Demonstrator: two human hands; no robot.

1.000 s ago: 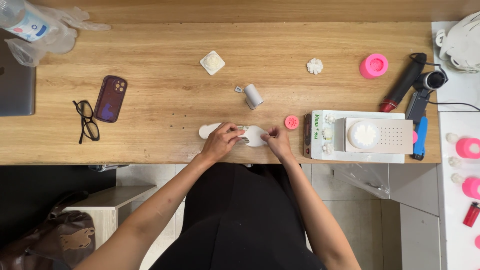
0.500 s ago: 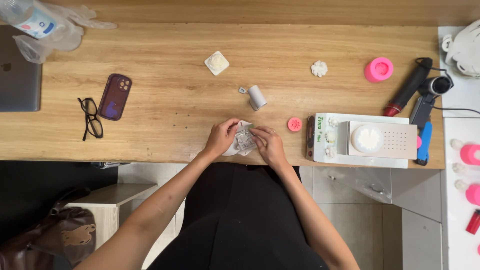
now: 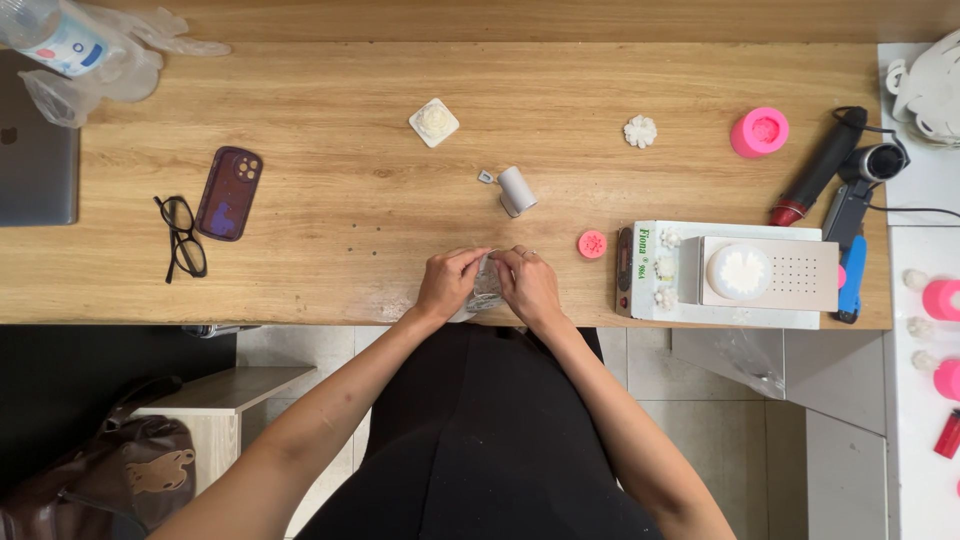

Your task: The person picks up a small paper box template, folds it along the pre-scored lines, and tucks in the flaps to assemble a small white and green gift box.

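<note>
My left hand (image 3: 447,283) and my right hand (image 3: 530,285) meet at the front edge of the wooden table (image 3: 340,230). Both pinch a small clear plastic bag (image 3: 487,288) held upright between them; something pale seems to sit inside it, but I cannot tell what. A small white roll (image 3: 517,190) lies just beyond my hands, and a small pink round mould (image 3: 592,244) rests to the right of my right hand.
A white box with a white flower piece (image 3: 740,272) stands at the right. Farther back are a pink mould (image 3: 759,132), two white flower pieces (image 3: 640,131) (image 3: 434,121), a heat gun (image 3: 855,185). Phone (image 3: 229,179), glasses (image 3: 181,236), laptop (image 3: 35,165) lie left.
The white piece that lay flat on the table under my hands has been gathered up; my hands have closed together and now hold the clear bag upright between them.
</note>
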